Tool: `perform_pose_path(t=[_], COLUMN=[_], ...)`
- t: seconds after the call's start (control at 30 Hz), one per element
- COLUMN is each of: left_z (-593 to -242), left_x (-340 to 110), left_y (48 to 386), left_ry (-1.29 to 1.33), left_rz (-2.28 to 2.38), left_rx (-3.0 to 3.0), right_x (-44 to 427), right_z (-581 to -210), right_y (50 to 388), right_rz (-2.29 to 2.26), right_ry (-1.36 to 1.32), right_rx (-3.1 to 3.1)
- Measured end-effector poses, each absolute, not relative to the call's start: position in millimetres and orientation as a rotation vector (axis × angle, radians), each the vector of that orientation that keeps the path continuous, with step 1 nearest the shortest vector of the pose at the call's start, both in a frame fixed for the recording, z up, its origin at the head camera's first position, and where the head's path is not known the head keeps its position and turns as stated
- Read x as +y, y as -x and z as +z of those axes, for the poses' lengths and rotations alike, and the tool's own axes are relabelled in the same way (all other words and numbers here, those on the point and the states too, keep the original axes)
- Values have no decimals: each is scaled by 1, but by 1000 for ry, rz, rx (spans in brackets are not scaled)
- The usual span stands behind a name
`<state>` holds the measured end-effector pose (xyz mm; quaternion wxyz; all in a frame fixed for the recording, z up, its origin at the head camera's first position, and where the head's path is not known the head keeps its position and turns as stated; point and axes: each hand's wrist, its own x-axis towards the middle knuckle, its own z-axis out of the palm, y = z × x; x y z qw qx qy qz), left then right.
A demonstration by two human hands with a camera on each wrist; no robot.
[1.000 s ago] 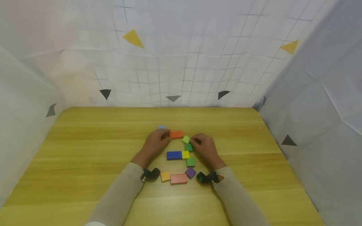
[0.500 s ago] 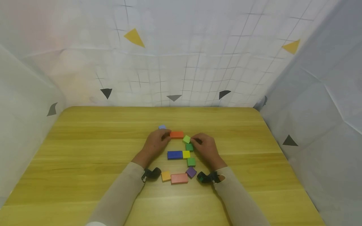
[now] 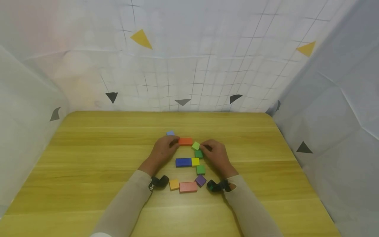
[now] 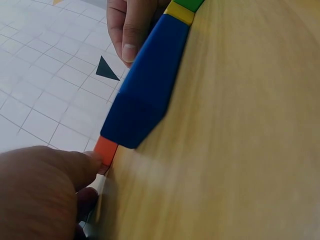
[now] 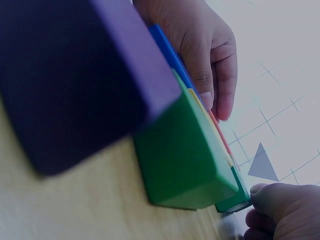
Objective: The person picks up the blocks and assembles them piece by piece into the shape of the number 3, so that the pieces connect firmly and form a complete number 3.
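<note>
My left hand [image 3: 162, 149] holds the left end of an orange-red rectangular block [image 3: 185, 142] between thumb and fingers. In the left wrist view, the thumb presses against that block's end [image 4: 106, 151]. The right hand [image 3: 215, 154] pinches the right corner of a small light green block [image 3: 195, 146], which sits turned at an angle off the orange-red block's right end. Just below it lies a dark green block [image 3: 198, 154]. In the right wrist view, the right thumb [image 5: 267, 196] is at the far green block [image 5: 235, 195]; the fingertips are partly hidden.
A blue block [image 3: 183, 162] adjoins a yellow one [image 3: 195, 161], with a green block [image 3: 200, 170] below. Nearer are a purple block [image 3: 200, 180], a pink block [image 3: 188, 187] and an orange-yellow block [image 3: 174, 184]. A light blue block [image 3: 170, 133] is partly behind the left hand.
</note>
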<state>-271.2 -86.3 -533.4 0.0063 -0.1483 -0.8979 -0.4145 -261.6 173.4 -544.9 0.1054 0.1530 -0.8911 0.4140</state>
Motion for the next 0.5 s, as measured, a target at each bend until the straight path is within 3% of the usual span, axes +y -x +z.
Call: perform_pose_path(t=[0.5], left_z=[-537], left_x=[-87], left_y=[271], left_ry=[496], left_rz=[-1337], left_rx=[-2776], right_x=[173], right_z=[-544], right_y=[262], right_rz=[1202], right_ry=[-452], right_rx=[-2640])
